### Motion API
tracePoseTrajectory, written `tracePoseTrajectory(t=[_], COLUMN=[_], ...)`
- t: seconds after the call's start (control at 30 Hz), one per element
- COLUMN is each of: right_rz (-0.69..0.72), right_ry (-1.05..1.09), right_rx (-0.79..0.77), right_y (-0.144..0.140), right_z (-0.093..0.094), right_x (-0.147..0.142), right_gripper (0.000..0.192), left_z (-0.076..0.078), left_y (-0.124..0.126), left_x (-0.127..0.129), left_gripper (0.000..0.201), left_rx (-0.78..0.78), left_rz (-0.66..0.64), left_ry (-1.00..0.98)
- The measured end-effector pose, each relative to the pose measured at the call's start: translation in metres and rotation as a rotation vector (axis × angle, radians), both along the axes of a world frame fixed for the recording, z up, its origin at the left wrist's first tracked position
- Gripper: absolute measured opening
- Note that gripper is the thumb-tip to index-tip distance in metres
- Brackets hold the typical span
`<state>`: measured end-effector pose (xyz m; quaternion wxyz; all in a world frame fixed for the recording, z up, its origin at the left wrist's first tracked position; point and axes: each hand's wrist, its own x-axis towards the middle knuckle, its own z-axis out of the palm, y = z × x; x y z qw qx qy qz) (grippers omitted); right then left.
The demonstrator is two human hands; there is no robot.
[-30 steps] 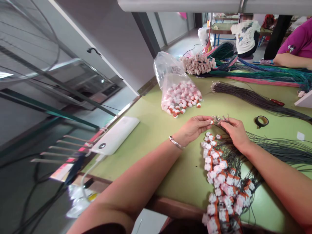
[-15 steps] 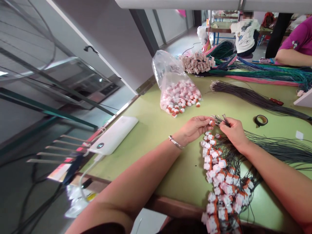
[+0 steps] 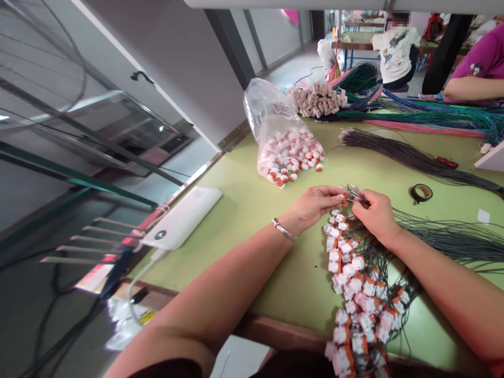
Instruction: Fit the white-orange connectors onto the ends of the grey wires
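Head camera view: a green worktable (image 3: 236, 210) stretches across the room, where a worker with a bracelet on the left wrist leans in with both bare arms. Wires in green, blue and pink (image 3: 417, 116) cover its far side, beside a co-worker's purple sleeve (image 3: 480, 60). Nearer, a heap of wired connectors (image 3: 354, 283), white with orange, trails from just below the hands down to the table's front edge. A clear bag (image 3: 271, 121) of similar pieces sits beyond the left hand (image 3: 317, 203), and a roll of tape (image 3: 416, 200) lies off to the right.

At the centre, the right hand (image 3: 376, 210) is closed around a bunch of dark wires (image 3: 444, 236) close to their ends; the strands run away rightward across the table. Their bright metal tips (image 3: 352, 191) poke out past the thumb, pointing left and slightly away from the worker. Facing them, the left hand pinches one small connector (image 3: 344, 199) between thumb and fingertips, just left of the tips and nearly in line with the bunch's long axis. Whether connector and tips touch, I cannot tell from here.
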<state>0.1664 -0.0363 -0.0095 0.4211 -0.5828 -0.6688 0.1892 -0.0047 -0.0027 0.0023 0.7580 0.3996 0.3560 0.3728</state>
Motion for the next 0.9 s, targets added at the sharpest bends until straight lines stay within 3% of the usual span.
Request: tracePoseTrajectory(t=[0.13,0.33,0.47,0.57,0.73,0.9], right_rz=[0.032,0.053,0.060,0.083,0.129,0.064], right_ry=[0.019,-0.151,-0.191,-0.126,-0.045,0.121], right_rx=[-0.024,0.042,0.036,-0.007,-0.082,-0.184], right_y=[0.0005,-0.0017,-0.0020,-0.0004,0.0008,0.0010], right_z=[-0.0004,0.0052,0.0056,0.0025,-0.0002,0.0039], right_x=[0.0009,0.0003,0.0002,0.0005,-0.0002,-0.0008], right_gripper=[0.017,0.017,0.018,0.017,0.011,0.008], left_z=[-0.0009,0.0008,0.0014,0.0018,0.0010,-0.0007], left_y=[-0.0011,-0.0025,-0.0016,-0.0021,-0.0057,-0.0044], left_x=[0.0012,0.0028,0.0031,0.0043,0.0081,0.0084], left_gripper=[0.022,0.021,0.018,0.017,0.017,0.022], left_rx=[0.114,0.096,0.182,0.231,0.185,0.122], left_rz=[0.048,0.043,0.048,0.039,0.041,0.060], left_ry=[0.057,0.090,0.222,0.295,0.201,0.147])
